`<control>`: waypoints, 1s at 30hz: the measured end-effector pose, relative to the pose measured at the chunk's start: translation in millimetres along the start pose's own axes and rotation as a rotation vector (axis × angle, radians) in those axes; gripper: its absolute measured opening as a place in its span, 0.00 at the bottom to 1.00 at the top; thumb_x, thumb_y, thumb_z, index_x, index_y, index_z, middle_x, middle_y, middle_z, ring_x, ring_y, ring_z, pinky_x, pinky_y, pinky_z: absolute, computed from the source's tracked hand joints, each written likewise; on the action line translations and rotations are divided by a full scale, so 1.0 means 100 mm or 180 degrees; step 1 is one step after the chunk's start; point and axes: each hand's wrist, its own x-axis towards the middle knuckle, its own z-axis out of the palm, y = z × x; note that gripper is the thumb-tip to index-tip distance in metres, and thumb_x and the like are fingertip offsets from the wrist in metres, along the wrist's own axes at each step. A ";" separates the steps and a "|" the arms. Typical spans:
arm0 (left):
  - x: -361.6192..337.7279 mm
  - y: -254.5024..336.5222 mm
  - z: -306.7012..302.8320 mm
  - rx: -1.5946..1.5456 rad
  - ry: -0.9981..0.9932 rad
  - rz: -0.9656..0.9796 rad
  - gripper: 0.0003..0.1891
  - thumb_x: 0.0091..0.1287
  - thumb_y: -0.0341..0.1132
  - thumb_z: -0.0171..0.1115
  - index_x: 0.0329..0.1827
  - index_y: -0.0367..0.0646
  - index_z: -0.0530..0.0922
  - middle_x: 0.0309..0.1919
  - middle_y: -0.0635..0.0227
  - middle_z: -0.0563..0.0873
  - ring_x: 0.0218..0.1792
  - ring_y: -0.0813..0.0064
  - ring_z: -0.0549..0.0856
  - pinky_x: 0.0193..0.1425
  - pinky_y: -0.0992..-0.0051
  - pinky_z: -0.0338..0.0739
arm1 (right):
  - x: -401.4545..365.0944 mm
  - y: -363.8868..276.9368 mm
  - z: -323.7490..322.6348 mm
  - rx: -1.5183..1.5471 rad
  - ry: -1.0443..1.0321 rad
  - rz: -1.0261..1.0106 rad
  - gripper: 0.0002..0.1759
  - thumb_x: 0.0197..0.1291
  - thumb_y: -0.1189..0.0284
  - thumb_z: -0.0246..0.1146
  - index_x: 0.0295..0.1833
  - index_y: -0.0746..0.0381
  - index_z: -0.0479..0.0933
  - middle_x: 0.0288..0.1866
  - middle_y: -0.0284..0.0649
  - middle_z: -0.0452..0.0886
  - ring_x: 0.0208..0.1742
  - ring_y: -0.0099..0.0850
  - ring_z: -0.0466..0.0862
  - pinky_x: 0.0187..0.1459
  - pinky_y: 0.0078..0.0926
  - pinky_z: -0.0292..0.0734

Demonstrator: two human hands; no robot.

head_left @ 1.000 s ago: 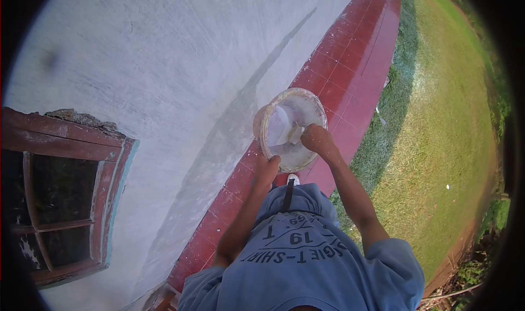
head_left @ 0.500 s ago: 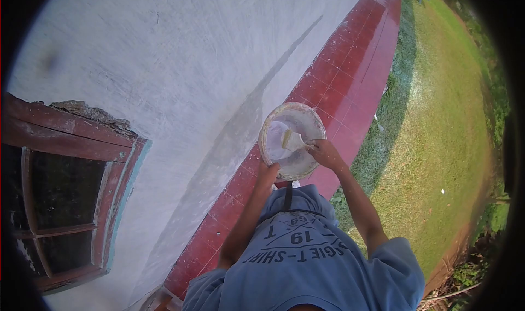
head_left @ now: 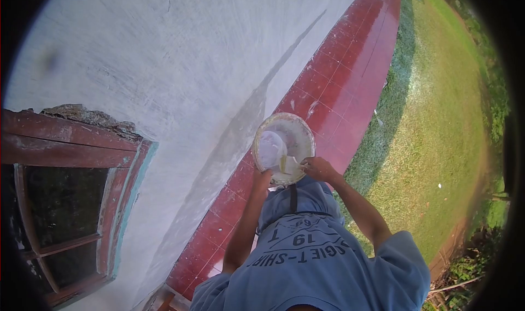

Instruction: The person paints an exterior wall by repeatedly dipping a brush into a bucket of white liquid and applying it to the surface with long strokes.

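Note:
My left hand (head_left: 263, 178) grips the near-left rim of a round, paint-crusted bucket (head_left: 299, 136), held in front of my waist. White paint (head_left: 270, 148) pools toward the bucket's left side, next to the wall. In my right hand (head_left: 319, 169) is a paintbrush (head_left: 291, 165), its handle pinched between the fingers. The brush lies inside the bucket near the close rim, with its yellowish bristles pointing left at the edge of the paint.
A whitewashed wall (head_left: 180, 65) with a grey, damp-looking band runs along my left. The wooden window frame (head_left: 71, 147) there has broken plaster above it. Red floor tiles (head_left: 328, 87) lie below, spotted with white, and grass (head_left: 437, 119) borders them on the right.
The bucket has come closer to my body and tips more toward the left. The brush has shifted from the paint toward the near rim, along with my right hand.

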 end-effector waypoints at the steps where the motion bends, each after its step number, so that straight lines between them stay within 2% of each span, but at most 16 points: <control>1: 0.03 -0.02 -0.02 -0.0101 0.0030 -0.0123 0.34 0.56 0.22 0.52 0.71 0.39 0.62 0.56 0.54 0.78 0.52 0.55 0.84 0.43 0.55 0.89 | 0.00 0.01 0.00 -0.0035 -0.0141 -0.0083 0.20 0.67 0.59 0.58 0.51 0.64 0.81 0.45 0.52 0.86 0.45 0.48 0.86 0.49 0.42 0.79; 2: 0.06 -0.03 -0.03 -0.0195 0.0059 -0.0236 0.33 0.55 0.21 0.52 0.69 0.36 0.64 0.55 0.55 0.79 0.51 0.56 0.84 0.45 0.57 0.88 | 0.01 0.07 0.03 -0.0025 -0.0151 -0.0069 0.20 0.67 0.59 0.58 0.51 0.64 0.81 0.45 0.52 0.86 0.45 0.48 0.86 0.49 0.42 0.79; 4: 0.19 -0.16 -0.09 -0.0211 0.0062 -0.0112 0.34 0.55 0.21 0.52 0.70 0.37 0.63 0.55 0.55 0.79 0.51 0.56 0.84 0.45 0.57 0.88 | 0.11 0.27 0.06 0.0946 0.0088 -0.0296 0.18 0.68 0.62 0.58 0.51 0.66 0.80 0.38 0.47 0.86 0.36 0.37 0.85 0.41 0.33 0.79; 5: 0.19 -0.13 -0.08 -0.0227 0.0066 0.0013 0.34 0.55 0.22 0.53 0.70 0.39 0.63 0.56 0.55 0.78 0.51 0.57 0.84 0.44 0.57 0.88 | 0.11 0.30 0.01 0.0967 0.0097 -0.0309 0.18 0.68 0.62 0.58 0.51 0.66 0.80 0.38 0.47 0.86 0.36 0.37 0.85 0.41 0.33 0.79; 7: 0.17 -0.04 -0.03 -0.0168 0.0238 -0.0062 0.35 0.55 0.22 0.53 0.71 0.41 0.62 0.56 0.55 0.78 0.50 0.58 0.85 0.43 0.57 0.88 | 0.15 0.38 -0.10 0.2762 -0.0630 0.0538 0.19 0.67 0.65 0.58 0.56 0.67 0.76 0.34 0.37 0.82 0.30 0.24 0.77 0.31 0.23 0.72; 8: 0.16 0.01 0.01 -0.0148 0.0416 -0.0159 0.35 0.56 0.23 0.53 0.72 0.42 0.61 0.57 0.55 0.77 0.50 0.58 0.85 0.42 0.58 0.88 | 0.16 0.33 -0.21 0.2786 -0.0633 0.0517 0.19 0.67 0.65 0.58 0.56 0.67 0.76 0.34 0.37 0.82 0.30 0.24 0.77 0.31 0.23 0.72; 10: 0.29 -0.09 -0.06 -0.0091 0.0436 -0.0230 0.35 0.56 0.23 0.53 0.72 0.44 0.61 0.57 0.55 0.77 0.50 0.59 0.85 0.42 0.59 0.88 | 0.15 0.22 -0.48 0.3260 -0.0737 0.0751 0.21 0.65 0.66 0.57 0.60 0.65 0.71 0.33 0.30 0.78 0.27 0.18 0.71 0.27 0.18 0.65; 12: 0.33 -0.02 0.03 -0.0107 0.0516 -0.0311 0.36 0.56 0.24 0.53 0.72 0.45 0.60 0.58 0.55 0.76 0.50 0.60 0.85 0.42 0.60 0.88 | 0.33 0.38 -0.56 0.3297 -0.0849 0.0708 0.21 0.64 0.67 0.57 0.60 0.64 0.70 0.34 0.30 0.79 0.27 0.18 0.71 0.27 0.18 0.65; 14: 0.33 0.01 0.20 -0.0306 0.0690 -0.0276 0.33 0.55 0.22 0.53 0.69 0.34 0.65 0.52 0.58 0.81 0.47 0.64 0.86 0.42 0.66 0.86 | 0.50 0.58 -0.67 0.3306 -0.1035 0.0678 0.22 0.62 0.67 0.57 0.60 0.63 0.69 0.36 0.31 0.79 0.27 0.18 0.72 0.27 0.18 0.65; 16: 0.46 -0.05 0.29 -0.0389 0.0768 -0.0343 0.32 0.55 0.22 0.53 0.68 0.35 0.65 0.51 0.58 0.81 0.47 0.63 0.86 0.43 0.66 0.86 | 0.69 0.73 -0.81 0.3273 -0.1124 0.0519 0.13 0.69 0.65 0.58 0.53 0.60 0.73 0.33 0.28 0.76 0.27 0.17 0.71 0.28 0.17 0.64; 20: 0.61 -0.18 0.62 -0.0744 0.1041 -0.0502 0.31 0.56 0.23 0.54 0.68 0.39 0.66 0.51 0.57 0.81 0.47 0.60 0.87 0.45 0.60 0.88 | 1.08 0.93 -1.07 0.2946 -0.1277 0.0464 0.15 0.67 0.65 0.59 0.55 0.60 0.73 0.32 0.27 0.74 0.28 0.17 0.70 0.28 0.18 0.64; 22: 0.74 -0.34 0.75 -0.0952 0.1248 -0.0454 0.30 0.57 0.24 0.54 0.67 0.40 0.65 0.52 0.56 0.80 0.47 0.59 0.87 0.45 0.57 0.88 | 1.28 1.07 -1.11 0.2927 -0.1276 0.0731 0.24 0.60 0.66 0.58 0.61 0.61 0.71 0.31 0.30 0.75 0.25 0.17 0.69 0.26 0.17 0.62; 24: 0.70 -0.45 0.88 -0.1115 0.1485 -0.0454 0.30 0.58 0.25 0.54 0.67 0.41 0.65 0.53 0.55 0.80 0.48 0.57 0.87 0.46 0.54 0.89 | 1.48 1.21 -1.15 0.3060 -0.1546 0.0591 0.20 0.62 0.67 0.59 0.59 0.61 0.74 0.30 0.29 0.74 0.24 0.15 0.67 0.25 0.15 0.61; 26: 0.69 -0.38 1.07 -0.1026 0.1589 -0.0259 0.24 0.62 0.26 0.52 0.63 0.28 0.67 0.53 0.47 0.80 0.50 0.51 0.86 0.51 0.53 0.87 | 1.74 1.36 -1.15 0.3229 -0.1441 0.0389 0.17 0.66 0.66 0.59 0.57 0.60 0.76 0.29 0.26 0.73 0.24 0.13 0.66 0.24 0.13 0.59; 27: 0.61 -0.14 1.25 -0.0955 0.1761 -0.0380 0.26 0.63 0.27 0.51 0.65 0.28 0.64 0.54 0.47 0.79 0.51 0.51 0.85 0.52 0.51 0.87 | 1.86 1.37 -1.18 0.3160 -0.1394 0.0393 0.16 0.68 0.65 0.59 0.57 0.60 0.76 0.29 0.25 0.73 0.24 0.12 0.66 0.23 0.12 0.58; 30: 0.77 -0.70 1.04 -0.1461 0.1714 -0.0511 0.26 0.63 0.27 0.51 0.66 0.30 0.63 0.56 0.46 0.77 0.53 0.50 0.84 0.54 0.50 0.86 | 2.30 1.51 -1.06 0.3410 -0.0867 0.0622 0.16 0.68 0.65 0.60 0.56 0.61 0.76 0.28 0.25 0.73 0.23 0.12 0.65 0.23 0.12 0.58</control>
